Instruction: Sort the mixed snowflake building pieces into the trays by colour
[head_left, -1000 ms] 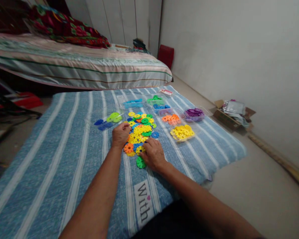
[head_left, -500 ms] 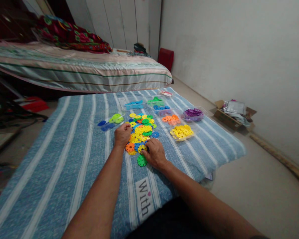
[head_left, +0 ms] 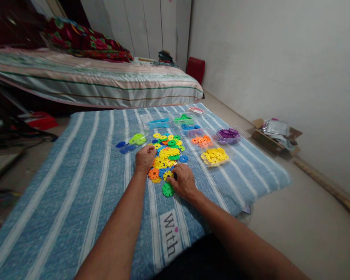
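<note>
A pile of coloured plastic snowflake discs (head_left: pixel 165 156), mostly yellow with some orange, green and blue, lies on the striped cloth between my hands. My left hand (head_left: pixel 145 158) rests at the pile's left edge with its fingers curled closed; what they pinch, if anything, is hidden. Curled over the near right side is my right hand (head_left: pixel 183 180), its thumb and fingers on a yellow disc (head_left: pixel 167 175). Just below that disc lies a green disc (head_left: pixel 168 189). An orange disc (head_left: pixel 153 173) sits at the pile's near left.
Clear tubs hold sorted discs: yellow (head_left: pixel 214 156), orange (head_left: pixel 202 140), purple (head_left: pixel 228 134), light blue (head_left: pixel 159 123), and lime green with dark blue (head_left: pixel 131 142). Green discs (head_left: pixel 183 118) and blue discs (head_left: pixel 190 127) are behind. A cardboard box (head_left: pixel 267 140) stands on the floor at right.
The whole view has shifted slightly, so everything appears a little farther right and down. Both hands keep nearly the same places at the pile.
</note>
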`<state>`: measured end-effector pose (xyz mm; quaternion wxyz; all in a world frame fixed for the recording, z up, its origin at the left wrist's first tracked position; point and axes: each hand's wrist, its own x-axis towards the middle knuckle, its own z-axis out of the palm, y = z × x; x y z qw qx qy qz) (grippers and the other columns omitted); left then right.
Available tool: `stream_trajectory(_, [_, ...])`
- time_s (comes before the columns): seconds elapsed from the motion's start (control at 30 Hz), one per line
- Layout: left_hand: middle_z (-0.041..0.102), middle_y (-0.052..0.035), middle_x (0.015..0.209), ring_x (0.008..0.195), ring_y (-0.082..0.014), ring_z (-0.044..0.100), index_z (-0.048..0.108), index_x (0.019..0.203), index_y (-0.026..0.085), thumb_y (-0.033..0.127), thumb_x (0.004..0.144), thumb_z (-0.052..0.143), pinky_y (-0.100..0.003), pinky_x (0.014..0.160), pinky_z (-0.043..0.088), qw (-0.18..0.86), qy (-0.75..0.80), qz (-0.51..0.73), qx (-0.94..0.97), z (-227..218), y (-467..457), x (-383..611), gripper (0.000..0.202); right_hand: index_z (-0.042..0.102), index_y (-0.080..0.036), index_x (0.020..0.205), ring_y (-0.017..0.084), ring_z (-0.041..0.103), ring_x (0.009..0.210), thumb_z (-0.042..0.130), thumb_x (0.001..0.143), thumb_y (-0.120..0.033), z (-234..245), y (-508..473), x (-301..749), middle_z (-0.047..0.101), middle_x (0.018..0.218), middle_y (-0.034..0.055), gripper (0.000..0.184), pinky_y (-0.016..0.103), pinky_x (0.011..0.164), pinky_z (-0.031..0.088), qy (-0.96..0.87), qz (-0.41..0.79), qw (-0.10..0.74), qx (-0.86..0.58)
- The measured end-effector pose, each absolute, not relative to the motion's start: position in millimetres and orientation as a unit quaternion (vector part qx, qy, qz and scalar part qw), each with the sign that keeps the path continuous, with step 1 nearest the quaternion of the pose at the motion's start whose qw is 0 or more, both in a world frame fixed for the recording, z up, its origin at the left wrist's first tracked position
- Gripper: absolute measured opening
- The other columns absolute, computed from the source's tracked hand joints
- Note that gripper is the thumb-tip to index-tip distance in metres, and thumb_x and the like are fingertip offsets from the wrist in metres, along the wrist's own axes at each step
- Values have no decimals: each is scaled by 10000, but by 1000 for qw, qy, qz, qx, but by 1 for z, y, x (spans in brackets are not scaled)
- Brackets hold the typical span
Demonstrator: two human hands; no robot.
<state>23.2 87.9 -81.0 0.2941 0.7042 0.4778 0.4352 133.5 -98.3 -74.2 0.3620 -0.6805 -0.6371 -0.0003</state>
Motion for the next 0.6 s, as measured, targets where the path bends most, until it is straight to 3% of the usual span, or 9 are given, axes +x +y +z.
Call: stream_trajectory(0.6, [675, 9, 705, 681, -152, 637, 667, 795, 200, 297, 708, 539, -239, 653, 489, 311, 474, 446, 693, -73, 73, 17, 183, 589, -209, 768, 211, 583, 1006, 637, 744, -194, -79, -103, 129, 653, 950, 64, 55, 374, 883, 448, -608, 46, 465, -642])
